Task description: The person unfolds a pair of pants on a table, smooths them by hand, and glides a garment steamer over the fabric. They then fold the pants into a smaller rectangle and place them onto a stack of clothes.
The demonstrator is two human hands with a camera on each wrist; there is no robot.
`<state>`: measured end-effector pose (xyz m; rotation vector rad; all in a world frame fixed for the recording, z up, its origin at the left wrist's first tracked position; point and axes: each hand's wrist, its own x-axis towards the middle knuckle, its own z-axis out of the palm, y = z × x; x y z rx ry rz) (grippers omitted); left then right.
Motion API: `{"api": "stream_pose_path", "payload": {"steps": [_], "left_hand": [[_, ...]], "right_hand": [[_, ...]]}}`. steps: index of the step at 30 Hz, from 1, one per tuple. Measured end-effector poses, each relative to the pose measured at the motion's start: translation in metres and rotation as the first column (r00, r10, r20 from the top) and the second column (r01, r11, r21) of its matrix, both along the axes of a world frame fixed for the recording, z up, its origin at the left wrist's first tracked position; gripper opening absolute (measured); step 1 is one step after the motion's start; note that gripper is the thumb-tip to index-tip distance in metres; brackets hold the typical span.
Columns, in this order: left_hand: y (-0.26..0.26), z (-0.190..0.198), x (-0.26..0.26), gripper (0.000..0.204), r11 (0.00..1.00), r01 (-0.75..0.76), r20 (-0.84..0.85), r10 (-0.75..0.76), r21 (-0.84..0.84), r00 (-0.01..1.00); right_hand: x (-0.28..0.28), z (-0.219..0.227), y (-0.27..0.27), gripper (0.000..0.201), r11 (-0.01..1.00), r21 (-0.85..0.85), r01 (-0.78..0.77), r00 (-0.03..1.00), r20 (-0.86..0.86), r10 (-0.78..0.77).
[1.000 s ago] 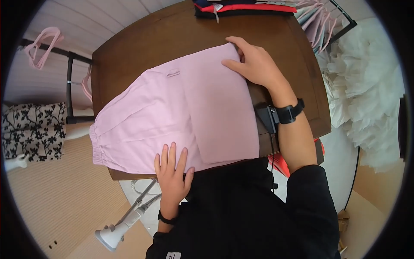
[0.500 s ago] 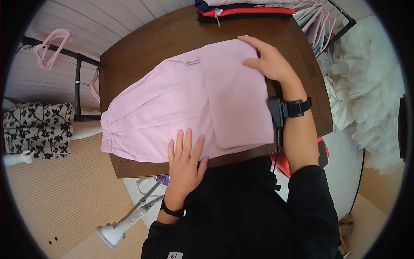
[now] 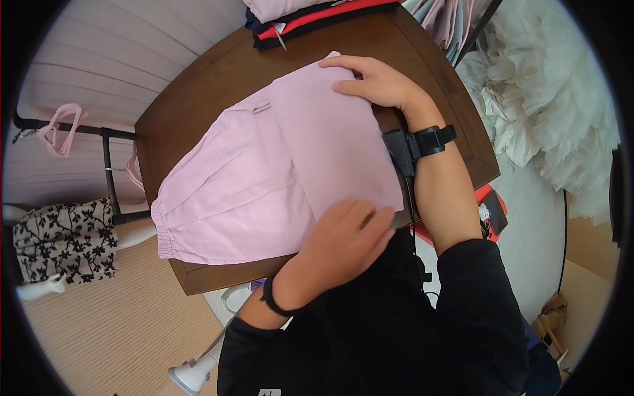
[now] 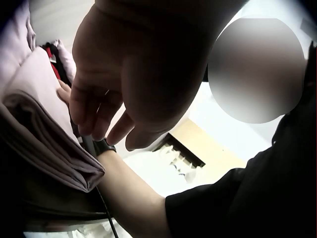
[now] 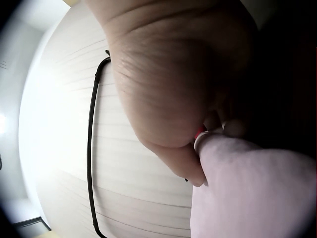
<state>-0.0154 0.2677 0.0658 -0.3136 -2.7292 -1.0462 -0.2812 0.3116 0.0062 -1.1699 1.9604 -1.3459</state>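
Observation:
Pink trousers [image 3: 231,191] with a gathered waistband at the left lie on the brown table, their right part folded over in a broad panel. My right hand [image 3: 380,82] grips the folded panel at its far right corner, thumb on top; some fingers are hidden. In the right wrist view, the hand [image 5: 163,84] has the pink cloth [image 5: 247,188] between thumb and fingers. My left hand [image 3: 343,241] is over the panel's near edge, fingers loosely bent. In the left wrist view, this hand [image 4: 133,74] holds nothing, beside the layered fold [image 4: 54,134].
Folded clothes [image 3: 317,20] are stacked at the far edge of the table [image 3: 191,86]. A rack with pink hangers [image 3: 63,130] and a patterned skirt [image 3: 66,241] stand left. White tulle [image 3: 535,99] hangs right. A steamer head [image 3: 191,376] is below the table.
My left hand has lifted off the trousers' near edge and moved right to the folded panel's near corner. My right hand stays at the far corner. The head view has shifted and turned.

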Motion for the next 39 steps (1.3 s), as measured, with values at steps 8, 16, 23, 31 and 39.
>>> {"api": "stream_pose_path", "payload": {"steps": [8,16,23,31,39], "left_hand": [[0.047,-0.050,-0.035,0.017,0.953,-0.024,-0.026,0.017,-0.301,1.000],[0.045,-0.049,-0.032,0.014,0.990,-0.055,-0.060,0.048,-0.132,0.997],[0.042,-0.026,-0.032,0.011,0.979,0.007,-0.090,0.012,0.204,0.996],[0.013,0.009,0.002,0.017,0.925,-0.014,-0.211,0.101,0.379,0.972],[-0.040,0.005,0.102,0.021,0.861,-0.281,-0.160,0.377,0.425,0.912]], "right_hand": [[0.000,0.021,0.018,0.044,0.998,0.062,-0.031,0.982,0.189,0.019],[-0.003,0.023,0.017,0.037,0.998,0.057,-0.035,0.969,0.248,0.020],[-0.016,0.027,0.032,0.025,1.000,0.000,-0.014,0.943,0.333,0.014],[0.002,0.035,0.010,0.019,0.944,-0.307,0.123,0.863,0.503,0.051],[0.068,0.079,-0.058,0.042,0.913,-0.287,-0.291,0.912,0.206,0.355]]}}
